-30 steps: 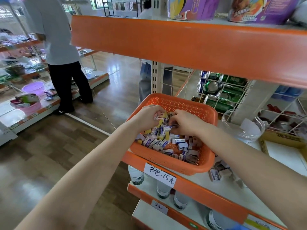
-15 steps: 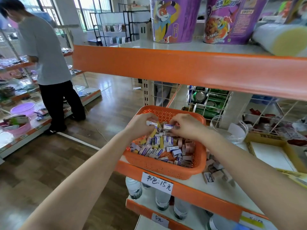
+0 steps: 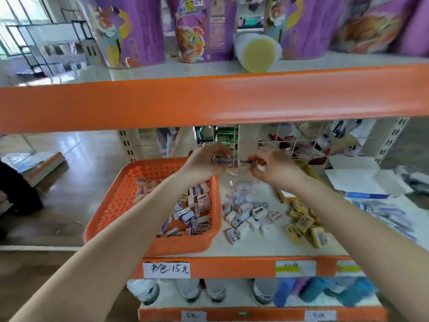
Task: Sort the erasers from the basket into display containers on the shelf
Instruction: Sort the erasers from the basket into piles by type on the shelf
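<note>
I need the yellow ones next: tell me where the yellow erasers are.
In the head view, the yellow erasers lie loose on the shelf, right of the pale eraser pile and the orange basket.

The basket (image 3: 123, 194) is perforated plastic, perhaps matt; the price label (image 3: 166, 270) paper.

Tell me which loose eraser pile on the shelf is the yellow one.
The right pile, farther from the orange basket: its erasers are yellow. The other pile, right beside the basket, is white and pinkish.
</note>
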`<state>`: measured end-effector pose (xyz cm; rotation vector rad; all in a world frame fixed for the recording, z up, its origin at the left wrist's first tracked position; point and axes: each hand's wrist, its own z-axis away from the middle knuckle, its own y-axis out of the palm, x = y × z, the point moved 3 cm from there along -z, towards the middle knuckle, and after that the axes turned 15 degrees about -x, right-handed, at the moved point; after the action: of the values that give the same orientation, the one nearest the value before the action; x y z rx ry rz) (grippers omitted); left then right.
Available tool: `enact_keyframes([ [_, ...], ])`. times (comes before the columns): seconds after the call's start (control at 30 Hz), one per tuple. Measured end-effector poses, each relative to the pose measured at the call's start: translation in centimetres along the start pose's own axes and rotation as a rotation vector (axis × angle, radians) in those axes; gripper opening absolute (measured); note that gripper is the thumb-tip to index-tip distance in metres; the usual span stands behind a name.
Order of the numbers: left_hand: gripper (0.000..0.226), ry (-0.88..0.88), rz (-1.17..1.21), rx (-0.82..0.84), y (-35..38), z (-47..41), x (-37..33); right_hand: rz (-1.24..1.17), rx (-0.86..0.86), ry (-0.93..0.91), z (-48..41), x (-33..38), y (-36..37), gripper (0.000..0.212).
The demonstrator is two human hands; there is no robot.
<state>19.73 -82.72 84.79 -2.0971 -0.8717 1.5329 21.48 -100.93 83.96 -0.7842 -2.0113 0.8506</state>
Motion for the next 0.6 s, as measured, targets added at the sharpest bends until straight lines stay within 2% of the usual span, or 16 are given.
enact_keyframes([
  [0.1, 0.031, 0.082, 0.016, 0.100, 3.6, -1.1, -2.6, 0.078, -0.038, 0.067, 2.0, -4.0, -2.3, 0.010],
  [0.3, 0.033, 0.255, -0.030, 0.276, 11.6, -2.2, -8.1, 0.199, -0.145, 0.206, 7.3, -10.5, -8.6, 0.022],
  [0.43, 0.033, 0.406, -0.046, 0.349, 16.8, -1.6, -11.2, 0.317, -0.163, 0.354, 11.2, -14.3, -11.0, 0.022],
  [0.6, 0.030, 0.483, 0.036, 0.478, 22.5, 0.0, -13.9, 0.369, -0.155, 0.480, 15.7, -17.7, -13.1, 0.025],
])
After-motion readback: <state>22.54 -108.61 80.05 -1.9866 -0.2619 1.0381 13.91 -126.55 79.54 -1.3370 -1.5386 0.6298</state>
